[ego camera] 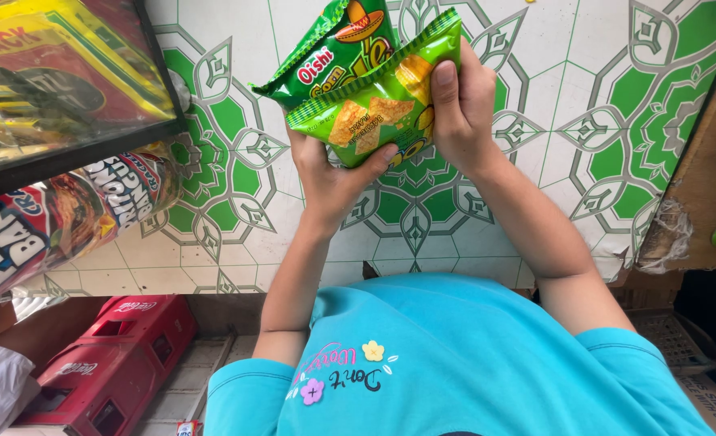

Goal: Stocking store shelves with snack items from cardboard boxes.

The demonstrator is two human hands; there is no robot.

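Head view: left hand (pixel 330 173) and right hand (pixel 461 109) pinched green snack bags (pixel 366 81); loose rear bag risked slipping onto tiled floor (pixel 584 97).

One camera sits on my head and looks steeply down over my chest, close to my raised hands (pixel 398 137), with the green-and-white tiled floor (pixel 584 89) beyond. There is no second view.
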